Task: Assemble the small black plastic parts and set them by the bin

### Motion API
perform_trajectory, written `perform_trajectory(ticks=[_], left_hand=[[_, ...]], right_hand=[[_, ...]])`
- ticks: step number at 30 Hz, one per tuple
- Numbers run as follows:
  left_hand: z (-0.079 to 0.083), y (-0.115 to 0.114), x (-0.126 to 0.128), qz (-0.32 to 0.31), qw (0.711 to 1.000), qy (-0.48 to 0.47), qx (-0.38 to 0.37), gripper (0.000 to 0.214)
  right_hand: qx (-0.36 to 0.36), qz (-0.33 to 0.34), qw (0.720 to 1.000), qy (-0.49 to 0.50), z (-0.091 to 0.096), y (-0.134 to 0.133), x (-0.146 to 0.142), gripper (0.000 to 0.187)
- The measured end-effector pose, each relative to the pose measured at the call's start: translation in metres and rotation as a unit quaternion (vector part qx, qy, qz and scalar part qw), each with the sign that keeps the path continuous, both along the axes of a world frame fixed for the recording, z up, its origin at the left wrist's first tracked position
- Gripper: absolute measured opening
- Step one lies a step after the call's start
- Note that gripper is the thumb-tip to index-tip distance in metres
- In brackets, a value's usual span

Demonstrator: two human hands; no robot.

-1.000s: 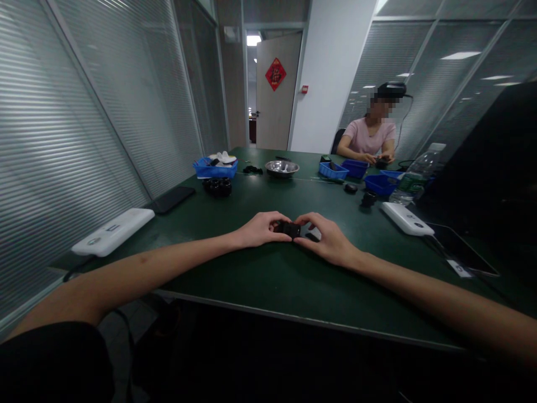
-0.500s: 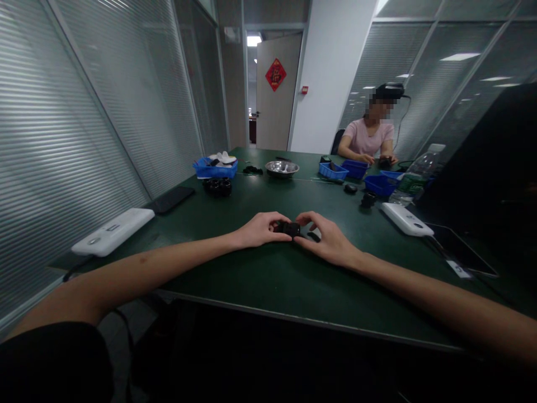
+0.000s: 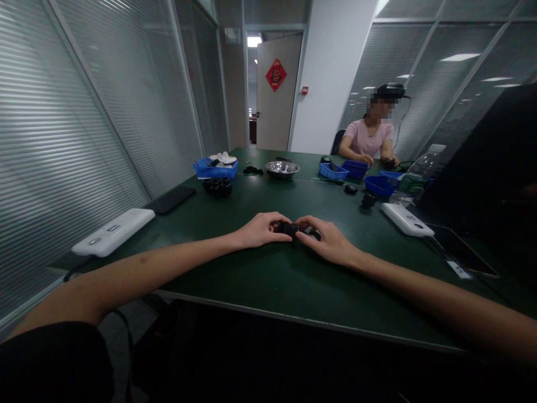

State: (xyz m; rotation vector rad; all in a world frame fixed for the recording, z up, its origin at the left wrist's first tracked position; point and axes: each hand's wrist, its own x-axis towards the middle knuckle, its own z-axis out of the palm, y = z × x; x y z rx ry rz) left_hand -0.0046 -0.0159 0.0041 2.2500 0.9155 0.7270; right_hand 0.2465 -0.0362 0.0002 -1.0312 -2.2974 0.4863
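A small black part (image 3: 290, 228), its exact kind too small to make out, lies between my two hands low over the green table (image 3: 235, 280). From the left, my left hand (image 3: 268, 228) grips it with thumb and fingers curled round its side. My right hand (image 3: 325, 238) closes on its right end, the thumb in front and the fingers behind. Another dark piece shows partly within the curl of my right hand, mostly hidden by the fingers.
Beyond my hands stand a metal bowl (image 3: 282, 169), a blue basket (image 3: 216, 168) and black round parts (image 3: 217, 187). White power banks (image 3: 113, 231) lie on both sides. At right are blue bins (image 3: 380, 186) and a water bottle (image 3: 417, 174). A co-worker (image 3: 369, 137) sits at the far right.
My right thumb and fingertips have shifted slightly and closed against the black part's right end. My left hand keeps its hold in the same place.
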Motion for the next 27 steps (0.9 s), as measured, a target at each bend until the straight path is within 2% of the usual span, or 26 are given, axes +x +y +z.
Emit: perform_trajectory(ticks=[2,5,8,11,13,19,24,27], left_hand=[[-0.0002,0.0003,-0.0001,-0.002,1.0,-0.002,0.0,0.05],[-0.0018,0.0017,-0.0002,-0.007,1.0,-0.003,0.006,0.05],[-0.0026,0.002,0.0002,-0.003,1.0,-0.003,0.009,0.05],[-0.0017,0.001,0.0004,-0.003,1.0,-0.006,0.003,0.05],[-0.0013,0.0007,0.0003,-0.004,1.0,-0.005,0.003,0.05],[-0.0014,0.0011,0.0,-0.006,1.0,-0.008,0.007,0.049],[0.0008,-0.001,-0.0004,-0.005,1.0,-0.002,-0.003,0.05],[0.0003,-0.0003,-0.0006,-0.003,1.0,0.0,0.006,0.051]], right_hand=[[-0.008,0.015,1.0,0.001,-0.0002,0.0003,0.0006,0.027],[0.031,0.027,0.999,0.006,-0.0021,0.0008,0.0018,0.033],[0.055,0.01,0.998,0.011,-0.0024,0.0002,0.0013,0.037],[0.024,-0.014,1.0,0.009,-0.0001,-0.0013,0.0002,0.03],[-0.001,-0.004,1.0,0.002,0.001,-0.0018,0.0004,0.026],[0.056,0.021,0.998,0.012,-0.0017,0.0001,0.0027,0.036],[-0.011,0.005,1.0,0.01,0.0,0.0006,0.0016,0.03],[0.011,0.023,1.0,0.004,-0.0003,0.0006,0.0015,0.031]])
